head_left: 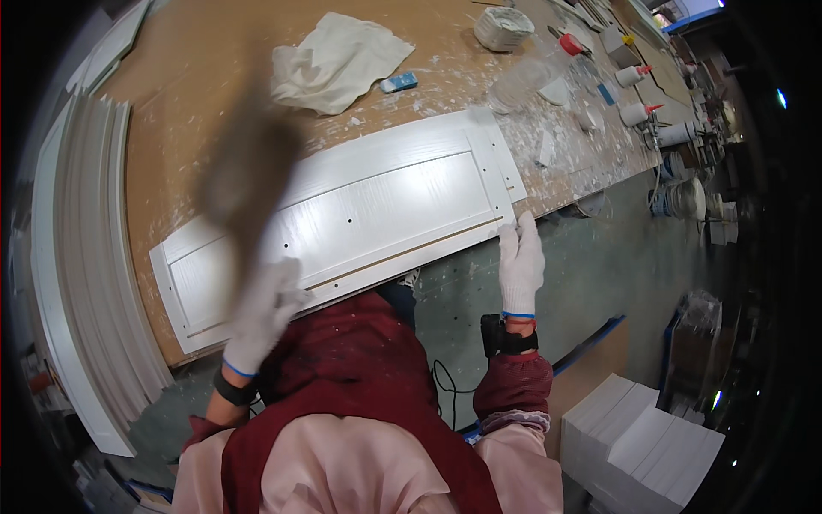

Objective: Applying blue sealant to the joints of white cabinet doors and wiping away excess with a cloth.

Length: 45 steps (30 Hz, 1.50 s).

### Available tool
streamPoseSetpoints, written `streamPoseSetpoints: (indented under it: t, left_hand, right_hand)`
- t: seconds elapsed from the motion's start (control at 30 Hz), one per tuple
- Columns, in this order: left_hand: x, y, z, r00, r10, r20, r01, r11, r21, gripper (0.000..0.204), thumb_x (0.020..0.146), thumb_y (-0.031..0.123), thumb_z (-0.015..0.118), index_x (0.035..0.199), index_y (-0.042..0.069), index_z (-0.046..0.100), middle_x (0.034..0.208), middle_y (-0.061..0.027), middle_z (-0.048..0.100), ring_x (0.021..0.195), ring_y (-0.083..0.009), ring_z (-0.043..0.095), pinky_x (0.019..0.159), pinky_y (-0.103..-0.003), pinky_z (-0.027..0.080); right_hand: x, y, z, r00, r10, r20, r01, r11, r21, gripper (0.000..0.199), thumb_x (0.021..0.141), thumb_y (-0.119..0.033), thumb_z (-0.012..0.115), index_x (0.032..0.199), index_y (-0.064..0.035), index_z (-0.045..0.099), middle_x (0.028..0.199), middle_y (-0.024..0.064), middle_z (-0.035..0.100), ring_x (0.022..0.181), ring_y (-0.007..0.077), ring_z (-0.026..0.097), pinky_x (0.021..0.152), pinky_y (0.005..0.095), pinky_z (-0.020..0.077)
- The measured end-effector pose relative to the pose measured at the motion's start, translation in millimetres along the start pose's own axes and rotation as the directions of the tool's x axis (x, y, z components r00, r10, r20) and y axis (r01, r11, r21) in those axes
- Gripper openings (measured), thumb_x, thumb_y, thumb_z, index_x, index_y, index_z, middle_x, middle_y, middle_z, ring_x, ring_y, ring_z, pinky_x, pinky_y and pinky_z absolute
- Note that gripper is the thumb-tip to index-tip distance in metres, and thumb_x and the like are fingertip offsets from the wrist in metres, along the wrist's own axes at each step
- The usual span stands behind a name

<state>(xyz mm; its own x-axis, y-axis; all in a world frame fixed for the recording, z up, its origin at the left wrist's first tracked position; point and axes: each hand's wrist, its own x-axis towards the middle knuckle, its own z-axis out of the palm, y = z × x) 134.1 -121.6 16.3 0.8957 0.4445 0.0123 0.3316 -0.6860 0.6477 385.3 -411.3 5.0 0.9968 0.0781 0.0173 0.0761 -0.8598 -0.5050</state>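
A white door panel with a recessed face and small dark holes lies slantwise on the worktable, over another white panel that shows behind it. My right hand, in a white knitted glove, is at the panel's near right corner, fingers stretched out and holding nothing visible. My left hand, gloved too, is at the panel's near edge toward the left. A dark, strongly blurred long shape rises in front of it; its kind, and whether my left hand grips it, cannot be made out. The left fingers are partly smeared.
Beyond the panel, the brown worktable bears a cream cloth, a small blue-and-white block, a whitish tub and glue bottles. Upright white boards stand at left; stacked white pieces are at lower right.
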Motion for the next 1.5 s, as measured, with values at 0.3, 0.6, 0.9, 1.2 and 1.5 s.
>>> streamPoseSetpoints:
  t: [0.3, 0.6, 0.9, 1.2, 1.5]
  left_hand:
    - [-56.8, -124.2, -93.5, 0.639, -0.623, -0.452, 0.739, 0.660, 0.134, 0.057, 0.088, 0.044, 0.059, 0.111, -0.008, 0.060, 0.086, -0.0180, 0.062, 0.080, -0.0289, 0.059, 0.077, -0.040, 0.045]
    - [-42.9, -125.7, -108.0, 0.699, -0.706, -0.118, 0.627, 0.683, -0.376, 0.056, 0.088, 0.044, 0.061, 0.112, -0.007, 0.063, 0.086, -0.0048, 0.063, 0.077, -0.0130, 0.055, 0.068, -0.027, 0.044]
    - [-54.3, -115.9, -111.7, 0.547, -0.676, -0.494, -0.082, 0.544, -0.835, 0.054, 0.096, 0.051, 0.053, 0.117, 0.002, 0.060, 0.091, -0.0026, 0.060, 0.071, -0.0122, 0.051, 0.063, -0.028, 0.043]
    - [-44.4, -96.3, -80.0, 0.843, -0.424, -0.332, -0.439, -0.185, -0.879, 0.043, 0.101, 0.048, 0.043, 0.077, 0.012, 0.044, 0.071, 0.0005, 0.041, 0.072, -0.0140, 0.043, 0.072, -0.031, 0.039]
    - [-61.8, -99.8, -69.8, 0.828, -0.515, -0.222, -0.376, -0.216, -0.901, 0.043, 0.101, 0.048, 0.043, 0.075, 0.013, 0.040, 0.070, 0.0005, 0.039, 0.073, -0.0144, 0.043, 0.075, -0.031, 0.039]
  right_hand:
    - [41.5, -47.2, 14.9, 0.993, -0.038, 0.113, 0.075, 0.936, -0.344, 0.054, 0.092, -0.046, 0.045, 0.131, -0.0081, 0.047, 0.117, 0.0214, 0.055, 0.101, 0.0441, 0.059, 0.086, 0.0513, 0.0481]
    - [54.6, -40.8, 10.8, 0.994, 0.075, 0.074, -0.055, 0.970, -0.235, 0.058, 0.092, -0.054, 0.040, 0.111, -0.0034, 0.060, 0.109, 0.0271, 0.063, 0.103, 0.0442, 0.059, 0.086, 0.0495, 0.0464]
    - [72.0, 39.8, 10.7, 0.752, -0.322, -0.576, 0.390, 0.921, -0.005, 0.025, 0.093, -0.024, 0.051, 0.105, -0.0025, 0.052, 0.093, 0.0104, 0.060, 0.083, 0.0237, 0.061, 0.073, 0.0289, 0.0493]
    - [57.9, 9.8, 15.7, 0.514, -0.857, -0.039, -0.753, -0.472, 0.458, 0.021, 0.093, -0.027, 0.049, 0.096, -0.0071, 0.051, 0.091, 0.0027, 0.051, 0.093, 0.0225, 0.053, 0.076, 0.0375, 0.0493]
    - [52.3, 27.9, 20.2, 0.921, -0.389, -0.013, -0.060, -0.174, 0.983, 0.028, 0.093, -0.038, 0.048, 0.080, -0.0139, 0.045, 0.082, 0.0005, 0.051, 0.083, 0.0115, 0.054, 0.068, 0.0321, 0.0461]
